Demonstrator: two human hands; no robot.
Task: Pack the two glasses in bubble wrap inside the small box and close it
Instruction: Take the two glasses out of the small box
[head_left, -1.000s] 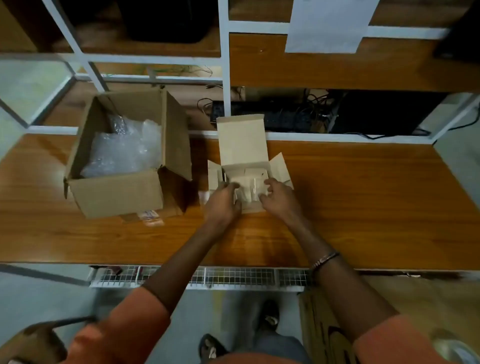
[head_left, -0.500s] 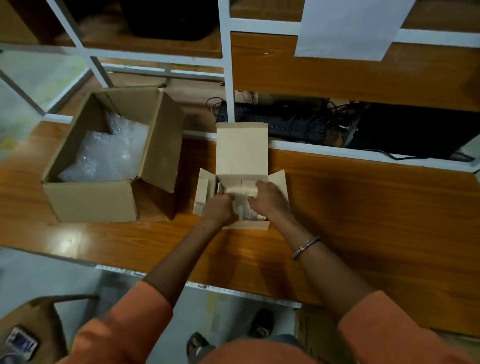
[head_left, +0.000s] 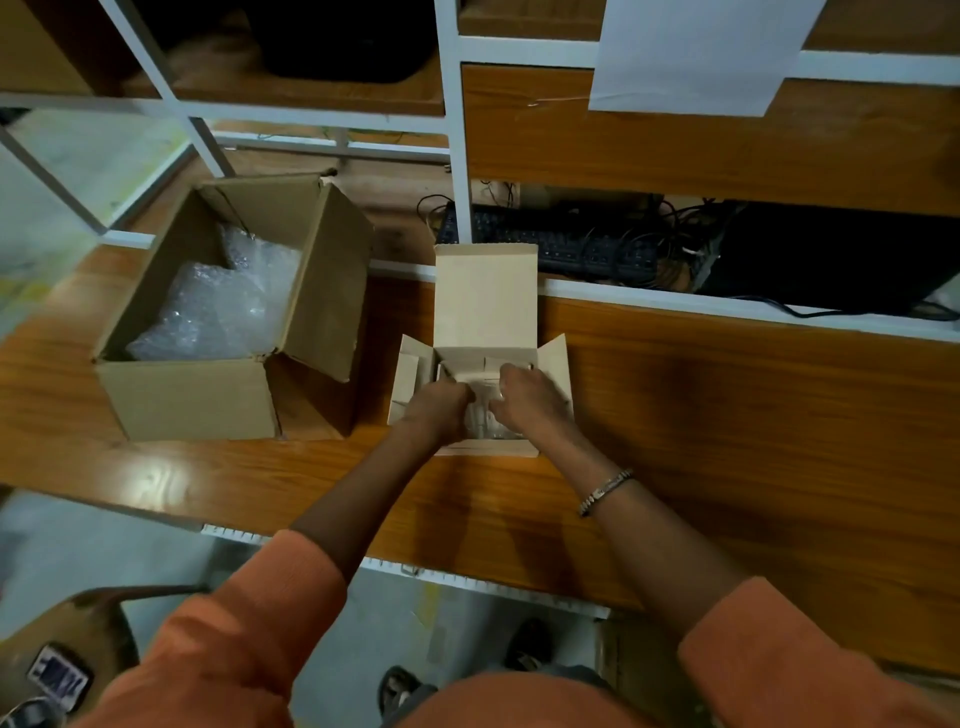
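A small pale cardboard box (head_left: 485, 306) stands open on the wooden table, its lid flap upright at the back and side flaps spread. Inside it lies a clear bubble-wrapped bundle (head_left: 482, 415), seen between my hands; the glasses themselves are hidden. My left hand (head_left: 439, 405) has curled fingers at the bundle's left side inside the box. My right hand (head_left: 527, 400) has curled fingers on the bundle's right side. Whether each hand grips the wrap or only presses it is unclear.
A larger brown carton (head_left: 187, 400) stands open to the left with loose bubble wrap (head_left: 213, 306) inside. White shelf posts (head_left: 449, 130), a keyboard and cables (head_left: 582, 244) lie behind the table. The table edge (head_left: 156, 514) runs near my body.
The camera view has shifted, so both boxes appear lower and further right. My hands stay in the small box on the bundle, barely changed.
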